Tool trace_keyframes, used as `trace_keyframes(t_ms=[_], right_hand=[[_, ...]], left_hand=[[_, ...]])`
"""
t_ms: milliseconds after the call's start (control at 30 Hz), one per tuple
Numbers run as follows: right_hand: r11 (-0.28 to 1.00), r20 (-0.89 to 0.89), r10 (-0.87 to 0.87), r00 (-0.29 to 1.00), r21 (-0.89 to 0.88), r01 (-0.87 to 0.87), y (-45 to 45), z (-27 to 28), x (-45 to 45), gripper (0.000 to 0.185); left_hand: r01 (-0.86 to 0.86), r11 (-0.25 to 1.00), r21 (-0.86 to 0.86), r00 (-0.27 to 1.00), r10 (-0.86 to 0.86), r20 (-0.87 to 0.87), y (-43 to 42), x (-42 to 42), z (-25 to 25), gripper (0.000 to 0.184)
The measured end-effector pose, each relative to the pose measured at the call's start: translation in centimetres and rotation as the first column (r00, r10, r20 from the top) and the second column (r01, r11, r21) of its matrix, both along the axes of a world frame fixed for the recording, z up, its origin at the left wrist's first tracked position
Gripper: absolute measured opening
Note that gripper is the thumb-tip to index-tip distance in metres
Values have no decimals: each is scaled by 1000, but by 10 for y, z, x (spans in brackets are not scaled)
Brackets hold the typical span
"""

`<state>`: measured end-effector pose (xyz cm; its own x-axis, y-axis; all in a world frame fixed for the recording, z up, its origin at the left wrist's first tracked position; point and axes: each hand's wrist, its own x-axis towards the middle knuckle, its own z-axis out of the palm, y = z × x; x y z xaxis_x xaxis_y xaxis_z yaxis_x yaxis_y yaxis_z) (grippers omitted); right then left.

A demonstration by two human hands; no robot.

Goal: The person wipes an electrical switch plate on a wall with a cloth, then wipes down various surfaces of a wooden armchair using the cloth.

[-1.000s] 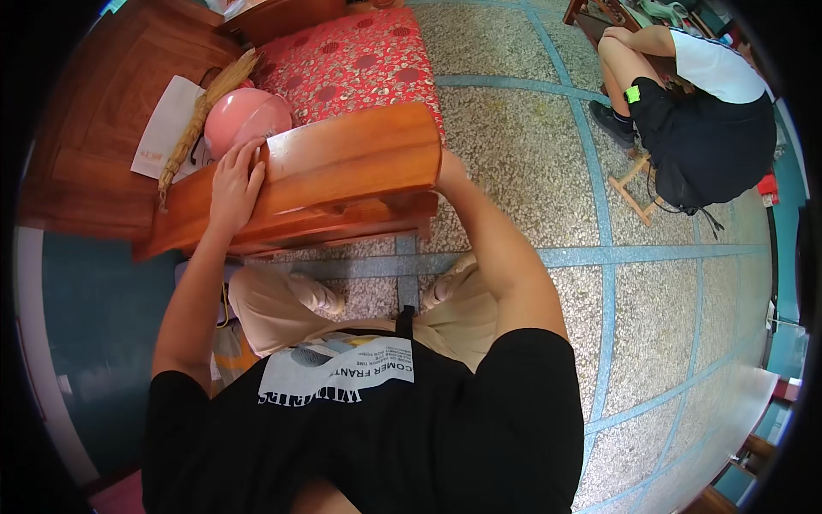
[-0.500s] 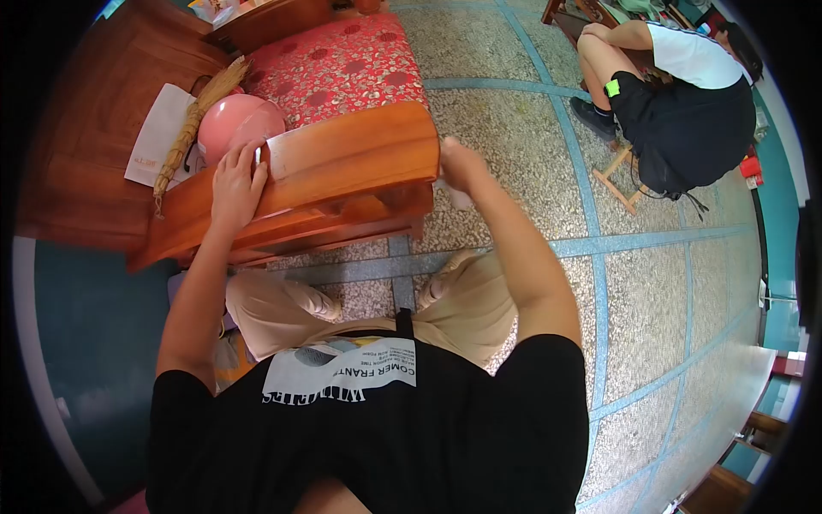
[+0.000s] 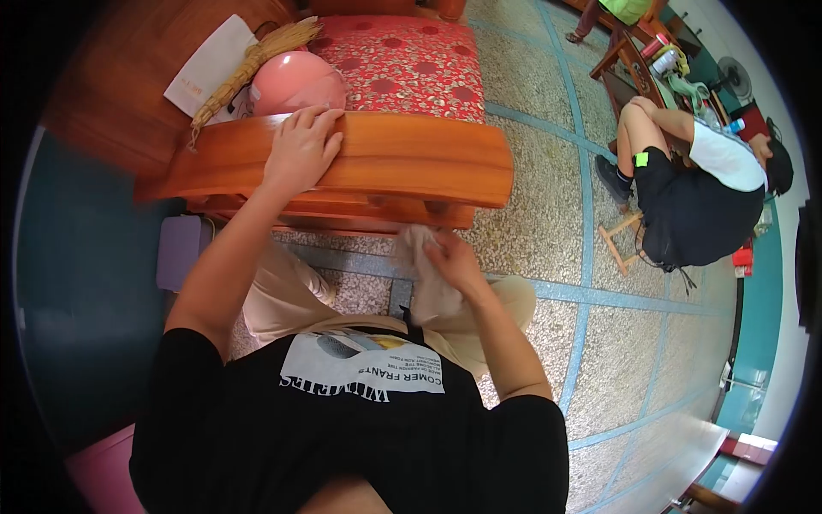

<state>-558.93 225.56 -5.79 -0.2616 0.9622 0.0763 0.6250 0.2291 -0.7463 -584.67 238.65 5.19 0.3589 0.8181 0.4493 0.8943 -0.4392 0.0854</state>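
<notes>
My left hand [image 3: 301,150] lies with its fingers spread on top of the wooden armrest [image 3: 411,154], close to a pink ball-like object [image 3: 296,84]. In front of my body, below the armrest's right part, my right hand [image 3: 452,259] grips a pale greyish cloth [image 3: 431,291] that hangs down over my lap and is partly blurred. Behind the armrest is a seat with a red patterned cushion [image 3: 411,68]. A straw whisk [image 3: 244,73] and a white bag [image 3: 210,68] lie beside the pink object.
A person [image 3: 702,188] sits on a small wooden stool [image 3: 621,244] at the right, near a cluttered table [image 3: 638,68]. Another person in green [image 3: 627,8] is partly visible at the top. A purple box [image 3: 182,251] stands left of my legs, and a fan [image 3: 734,77] at the upper right.
My right hand has come from the armrest's far right end to the near side, bringing the cloth into view. My left hand stays on the armrest. The camera view has shifted.
</notes>
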Motion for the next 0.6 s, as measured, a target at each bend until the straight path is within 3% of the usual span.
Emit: trace_keyframes(t_ms=[67,133,200,233,267,333,400,467,533,600], right_hand=[[954,-142,-277,950,80,290,14,4,-25,27],[930,-124,-292,948,192,312,26,12,-47,25],[912,126,-364,923,249,326,44,8,-66,21],[887,322,-381,866,391,245,71,-58,-75,23],[890,332,-362,871,401,216,68,-52,-78,23],[975,241,-221,945,72,210,46,-29,-82,23],[977,234,209,950,-80,-195,35,-9,-63,25],[907,-30,299,954,-301,-294,11,75,-56,23],[983,-134,156,979,-80,-168,3,113,-35,20],[993,-218,-100,971,-87,83,6,145,-4,18]], left_hand=[[68,997,34,997,-69,46,-1,-1,0,31],[71,995,70,992,-77,98,-3,-1,0,28],[81,991,102,985,-95,141,-2,-2,-1,25],[122,987,106,968,-142,206,-3,-2,1,21],[95,989,116,968,-119,220,-5,-4,1,21],[157,984,87,924,-177,339,-6,-7,-1,19],[122,990,66,894,-139,425,-15,-12,0,18],[251,968,-20,791,-194,580,-33,-17,5,19],[247,969,11,722,-192,664,-55,-24,-1,19],[284,940,190,688,-338,642,-80,-33,-5,21]])
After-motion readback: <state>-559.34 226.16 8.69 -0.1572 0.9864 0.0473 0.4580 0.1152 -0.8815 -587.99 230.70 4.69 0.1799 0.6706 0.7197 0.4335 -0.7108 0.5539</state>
